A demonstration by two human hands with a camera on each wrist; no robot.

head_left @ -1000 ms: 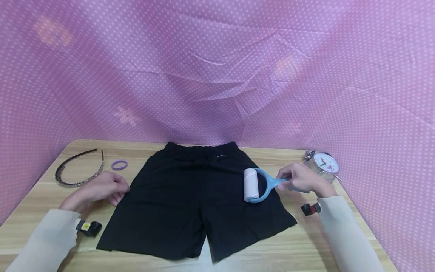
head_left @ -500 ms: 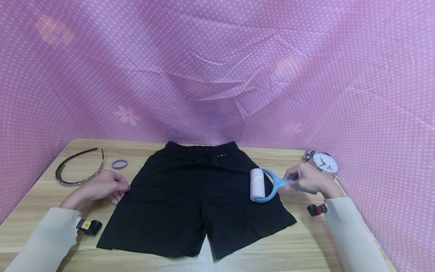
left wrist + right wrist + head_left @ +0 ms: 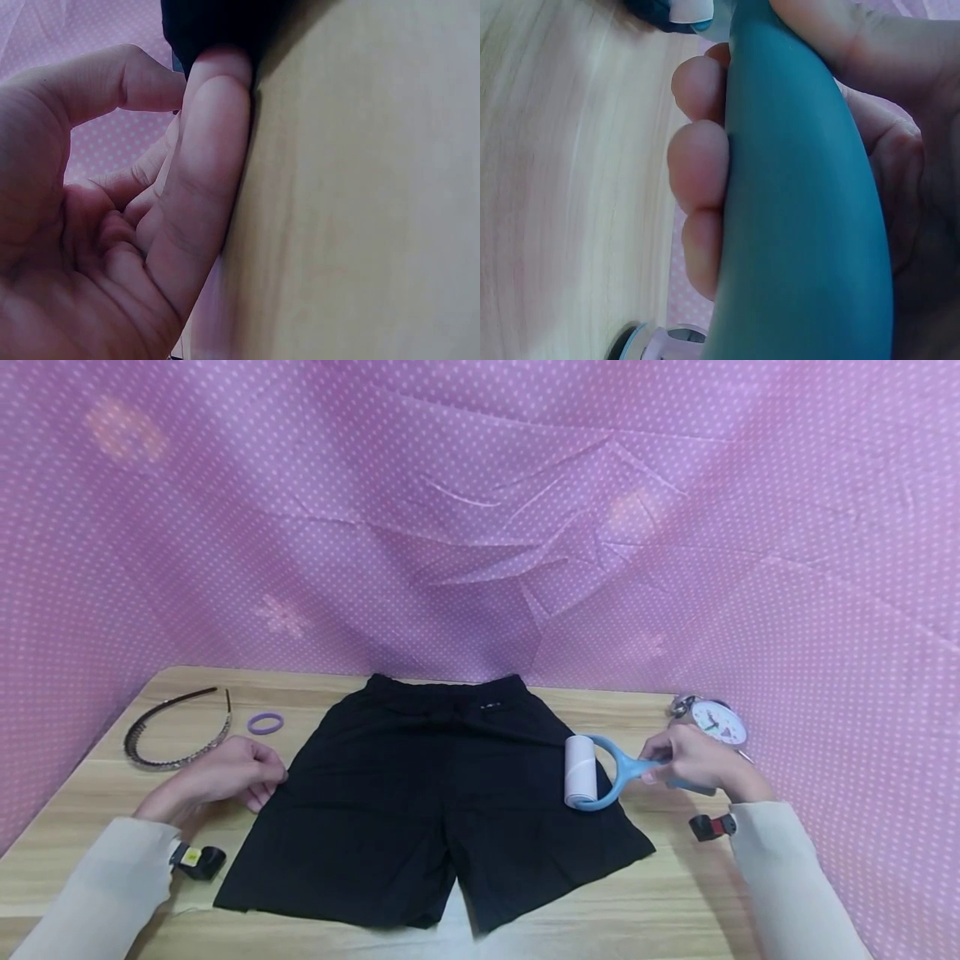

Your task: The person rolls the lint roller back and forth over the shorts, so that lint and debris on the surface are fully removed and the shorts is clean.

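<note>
A pair of black shorts (image 3: 390,802) lies spread flat on the table, waistband at the far side. At their left edge my left hand (image 3: 225,771) pinches the fabric between thumb and fingers. The left wrist view shows the black cloth (image 3: 214,26) at the fingertips, covering the end of one finger. My right hand (image 3: 692,756) grips the blue handle of a lint roller (image 3: 581,770), whose white roll overlaps the right side of the shorts. In the right wrist view, fingers curl round the blue handle (image 3: 795,187) from the side.
Left of the shorts lie a headband (image 3: 142,760) and a purple ring (image 3: 266,722). A round alarm clock (image 3: 716,722) stands at the right, just behind my right hand. Pink dotted cloth (image 3: 480,527) hangs along the back and sides of the wooden table (image 3: 600,927).
My right hand has moved right, drawing the lint roller toward the right edge of the shorts. My left hand keeps its place at the left edge.
</note>
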